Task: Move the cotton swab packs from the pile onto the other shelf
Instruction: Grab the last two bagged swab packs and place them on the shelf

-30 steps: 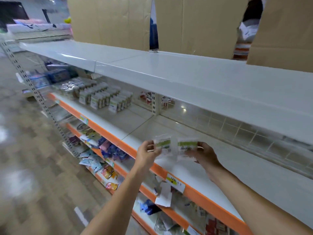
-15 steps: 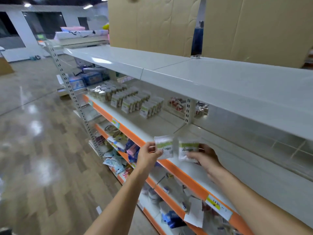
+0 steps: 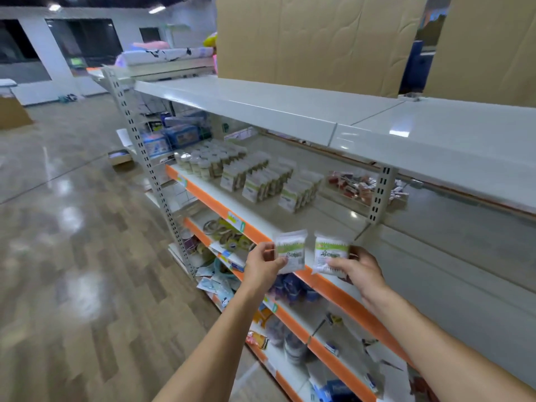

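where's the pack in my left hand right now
In the head view, the left pack is low centre, pinched in your left hand, beside the right pack, in front of the orange shelf edge.

Two small clear plastic cotton swab packs with green-and-white labels, the left pack (image 3: 291, 250) and the right pack (image 3: 330, 252), are hovering upright, side by side, above the orange-edged white shelf (image 3: 316, 224), where matching packs (image 3: 272, 181) are standing in rows.

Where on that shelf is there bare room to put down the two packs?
Bare shelf lies between the rows of packs and the upright bracket, down to the orange edge. Further left, packs and jars crowd it.
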A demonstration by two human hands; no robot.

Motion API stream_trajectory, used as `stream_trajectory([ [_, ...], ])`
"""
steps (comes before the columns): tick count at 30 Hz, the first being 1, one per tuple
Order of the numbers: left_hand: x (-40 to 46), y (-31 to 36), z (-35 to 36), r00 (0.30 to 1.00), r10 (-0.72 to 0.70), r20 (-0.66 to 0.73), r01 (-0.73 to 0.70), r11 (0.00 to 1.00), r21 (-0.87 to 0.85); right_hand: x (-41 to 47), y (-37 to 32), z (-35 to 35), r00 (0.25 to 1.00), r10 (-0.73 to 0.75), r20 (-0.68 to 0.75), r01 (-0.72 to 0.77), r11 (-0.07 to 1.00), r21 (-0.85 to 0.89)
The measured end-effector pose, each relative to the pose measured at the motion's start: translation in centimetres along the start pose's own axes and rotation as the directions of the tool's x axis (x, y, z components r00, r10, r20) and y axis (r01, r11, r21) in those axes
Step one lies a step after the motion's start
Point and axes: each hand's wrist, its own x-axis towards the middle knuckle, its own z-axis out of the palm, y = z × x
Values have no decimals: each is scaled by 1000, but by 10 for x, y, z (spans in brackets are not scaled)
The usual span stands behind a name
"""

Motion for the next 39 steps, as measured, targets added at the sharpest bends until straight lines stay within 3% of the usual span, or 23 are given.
stream_trajectory([
  [17, 154, -1, -45, 998, -27, 61, 23, 997, 68, 117, -4, 83, 999, -31, -34, 30, 999, -34],
  [30, 250, -1, -26, 988, -22, 155, 3, 993, 120, 151, -5, 94, 981, -65, -180, 64, 998, -15],
  [35, 282, -7, -16, 977, 19, 213, -50, 989, 139, 158, 2, 103, 960, -41, -277, 49, 999, 23],
  [39, 300, -12, -12, 950, 52, 308, -135, 958, 254, 160, 7, 118, 934, -19, -357, 38, 998, 46],
])
